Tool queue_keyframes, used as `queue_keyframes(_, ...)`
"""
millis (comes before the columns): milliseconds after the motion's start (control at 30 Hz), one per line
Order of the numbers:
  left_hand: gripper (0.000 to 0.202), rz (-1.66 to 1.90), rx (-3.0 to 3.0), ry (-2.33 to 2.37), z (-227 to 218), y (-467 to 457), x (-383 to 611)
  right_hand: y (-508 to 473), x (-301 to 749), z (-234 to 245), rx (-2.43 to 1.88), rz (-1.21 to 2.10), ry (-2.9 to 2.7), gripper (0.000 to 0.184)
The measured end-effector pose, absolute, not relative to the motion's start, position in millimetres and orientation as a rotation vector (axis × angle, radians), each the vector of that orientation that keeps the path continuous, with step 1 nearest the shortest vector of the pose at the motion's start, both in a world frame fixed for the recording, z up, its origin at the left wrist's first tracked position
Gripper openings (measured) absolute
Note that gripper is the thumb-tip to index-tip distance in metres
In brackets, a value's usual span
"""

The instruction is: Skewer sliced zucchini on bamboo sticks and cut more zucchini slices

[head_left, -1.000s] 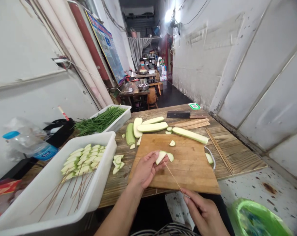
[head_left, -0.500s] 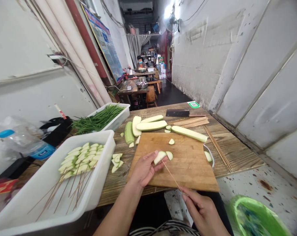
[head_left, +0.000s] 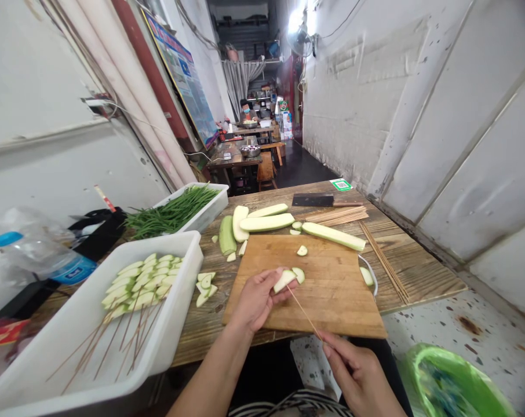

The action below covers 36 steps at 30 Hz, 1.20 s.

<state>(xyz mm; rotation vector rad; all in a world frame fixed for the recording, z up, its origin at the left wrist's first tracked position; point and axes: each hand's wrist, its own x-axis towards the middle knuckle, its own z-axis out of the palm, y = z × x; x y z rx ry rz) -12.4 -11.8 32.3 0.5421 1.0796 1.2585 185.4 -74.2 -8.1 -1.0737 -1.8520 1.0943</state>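
My left hand (head_left: 256,298) pinches a pale green squash slice (head_left: 284,280) over the wooden cutting board (head_left: 332,301). My right hand (head_left: 360,373), below the board's near edge, grips the end of a thin bamboo skewer (head_left: 303,313); its tip meets the slice. A second slice (head_left: 298,274) lies right beside the held one, and a small piece (head_left: 303,250) sits farther up the board.
A white tray (head_left: 182,307) at left holds several skewered slices (head_left: 143,281). Behind it stands a tray of green stalks (head_left: 175,211). Long squash strips (head_left: 269,222), loose skewers (head_left: 384,260) and a cleaver (head_left: 314,200) lie at the table's back. A green-lined bin (head_left: 454,385) sits at lower right.
Both hands stay in nearly the same place; the skewer tip stays at the slice. The view has shifted slightly.
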Motion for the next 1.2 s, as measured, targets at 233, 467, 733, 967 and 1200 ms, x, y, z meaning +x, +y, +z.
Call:
queue_keyframes(233,0.022,1.226,0.593,1.127,31.0,-10.7,-10.0,-75.5,183.0,-6.2,-1.097,1.184,-1.779,0.033)
queue_keyframes(467,0.021,1.136,0.569,1.093,26.1,-7.5,-5.6,-72.6,173.8,-6.8,-1.098,1.206,-1.703,0.034)
queue_keyframes(733,0.029,1.283,0.338,0.935,20.8,-3.4,9.3,-65.9,163.1,-5.1,-1.192,1.184,-1.645,0.040)
queue_keyframes(967,0.016,1.416,0.372,0.983,19.6,-4.9,16.9,-65.8,159.6,-7.2,-1.185,1.210,-1.592,0.038)
queue_keyframes(1200,0.017,1.376,0.392,0.970,19.6,-8.2,19.2,-67.1,159.4,-13.2,-1.175,1.182,-1.591,0.037)
